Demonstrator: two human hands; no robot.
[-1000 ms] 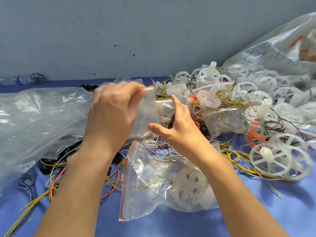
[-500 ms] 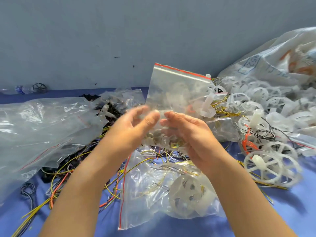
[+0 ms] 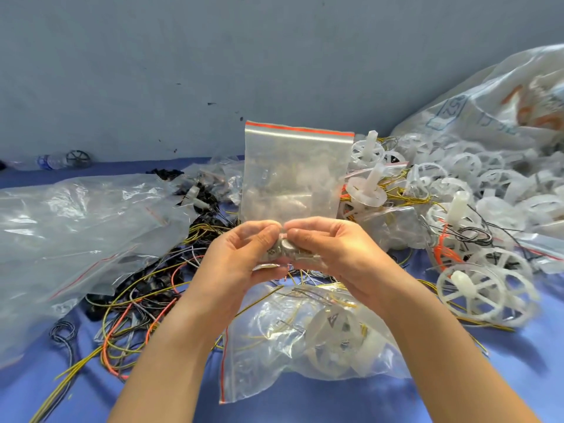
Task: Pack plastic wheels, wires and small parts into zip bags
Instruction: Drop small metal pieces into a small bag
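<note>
A clear zip bag (image 3: pixel 293 172) with a red strip along its top stands upright in mid-air at the centre. Small grey metal parts (image 3: pixel 282 251) bunch in its bottom. My left hand (image 3: pixel 241 257) and my right hand (image 3: pixel 332 254) both pinch that lower part, thumbs and fingers meeting in the middle. Below my wrists lies a filled zip bag (image 3: pixel 305 340) with white wheels and thin wires inside. White plastic wheels (image 3: pixel 476 291) are heaped to the right. Yellow, orange and black wires (image 3: pixel 137 303) lie tangled at the left.
A large crumpled clear plastic sheet (image 3: pixel 70 230) covers the left of the blue table (image 3: pixel 503 377). A big printed sack (image 3: pixel 488 111) leans at the back right. A plastic bottle (image 3: pixel 52 161) lies by the grey wall at the far left.
Both hands lifted the zip bag upright and shifted down to its bottom; a second ago the left hand held it near the top. The red-striped top now stands straighter.
</note>
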